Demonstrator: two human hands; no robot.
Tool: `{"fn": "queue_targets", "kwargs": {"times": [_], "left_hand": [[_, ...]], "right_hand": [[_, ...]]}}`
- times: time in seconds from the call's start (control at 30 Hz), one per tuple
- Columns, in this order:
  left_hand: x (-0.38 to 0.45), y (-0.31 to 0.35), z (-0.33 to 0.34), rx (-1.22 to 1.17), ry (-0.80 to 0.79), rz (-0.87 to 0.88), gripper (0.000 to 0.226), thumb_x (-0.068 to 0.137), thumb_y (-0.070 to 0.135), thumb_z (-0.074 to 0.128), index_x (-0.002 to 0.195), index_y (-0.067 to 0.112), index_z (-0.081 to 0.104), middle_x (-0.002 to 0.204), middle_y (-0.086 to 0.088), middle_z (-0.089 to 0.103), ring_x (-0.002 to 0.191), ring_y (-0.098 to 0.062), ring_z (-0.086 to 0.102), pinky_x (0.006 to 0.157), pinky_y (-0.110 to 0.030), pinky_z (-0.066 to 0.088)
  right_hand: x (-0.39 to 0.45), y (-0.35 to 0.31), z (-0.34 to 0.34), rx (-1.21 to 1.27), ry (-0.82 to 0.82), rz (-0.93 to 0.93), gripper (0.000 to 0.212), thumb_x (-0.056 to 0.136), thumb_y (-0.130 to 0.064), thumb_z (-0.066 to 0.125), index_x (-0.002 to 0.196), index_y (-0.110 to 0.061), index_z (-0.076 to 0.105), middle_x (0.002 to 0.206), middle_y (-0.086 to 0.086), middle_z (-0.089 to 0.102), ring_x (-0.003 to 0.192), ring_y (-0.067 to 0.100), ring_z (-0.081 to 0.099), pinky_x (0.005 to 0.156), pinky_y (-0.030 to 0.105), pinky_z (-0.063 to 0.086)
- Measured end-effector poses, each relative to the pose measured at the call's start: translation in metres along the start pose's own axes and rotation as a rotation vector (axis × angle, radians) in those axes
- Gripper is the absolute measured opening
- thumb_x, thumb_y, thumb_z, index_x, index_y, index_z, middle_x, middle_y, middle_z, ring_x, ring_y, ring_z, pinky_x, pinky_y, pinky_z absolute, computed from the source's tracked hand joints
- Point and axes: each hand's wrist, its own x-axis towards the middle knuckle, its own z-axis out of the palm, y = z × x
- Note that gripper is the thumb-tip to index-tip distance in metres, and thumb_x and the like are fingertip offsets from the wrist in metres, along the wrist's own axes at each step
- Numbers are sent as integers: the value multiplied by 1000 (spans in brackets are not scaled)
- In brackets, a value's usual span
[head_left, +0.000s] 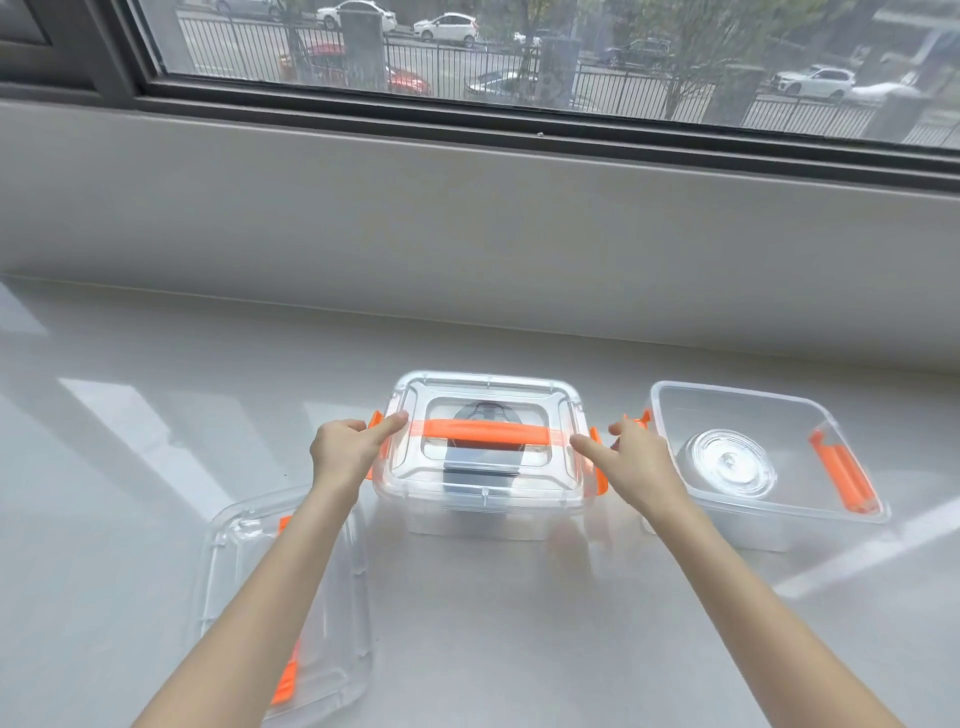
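A clear plastic box (483, 499) with its lid on and an orange carry handle (485, 432) stands in the middle of the pale counter; a dark object shows through the lid. My left hand (347, 451) is at the box's left side, thumb pressing on the lid's edge, fingers curled at the orange left latch (375, 420). On the right side my right hand (631, 457) has its thumb on the lid's right edge and its fingers by the orange right latch (598, 467). Whether either latch is snapped down is unclear.
An open clear box (831, 525) with orange latches stands to the right, holding a round clear dish (727, 462). A loose clear lid (332, 675) with an orange handle lies at the front left, under my left forearm. A raised window ledge (467, 228) backs the counter.
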Motion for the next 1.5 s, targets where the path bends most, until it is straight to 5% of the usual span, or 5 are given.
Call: {"fn": "queue_targets", "kwargs": {"times": [0.13,0.4,0.53,0.97,1.5], "left_hand": [[1,6,-5,39,8,28,50,59,37,82,94,3,71,97,-13,71,99,-28,63,84,-34,49],[-9,15,4,536,159,511,34,81,24,63,57,0,61,53,-24,54,63,-39,54,58,-33,37],[-11,14,9,741,156,649,31,90,21,49,84,2,72,80,-24,69,77,-41,60,67,-38,43],[-14,9,10,559,221,625,33,87,24,56,76,-3,72,72,-30,68,69,-45,59,62,-38,44],[-20,30,-6,615,-113,456,16,85,22,53,78,15,65,76,-16,62,81,-29,56,72,-30,41]], "right_hand": [[5,5,6,229,-122,158,54,74,-50,66,53,-16,30,60,7,31,64,25,40,69,39,46],[9,13,10,415,-73,170,48,62,-46,78,57,-13,42,63,9,32,65,24,40,67,40,49],[7,14,12,444,-56,175,53,60,-46,79,70,3,60,69,11,39,66,23,43,82,54,53],[-14,-26,31,-572,251,-138,16,90,-8,47,97,-3,60,96,15,71,92,33,66,67,33,50],[-13,-42,9,-547,181,-245,21,84,-1,43,95,-1,60,103,20,66,96,37,61,65,32,36]]}}
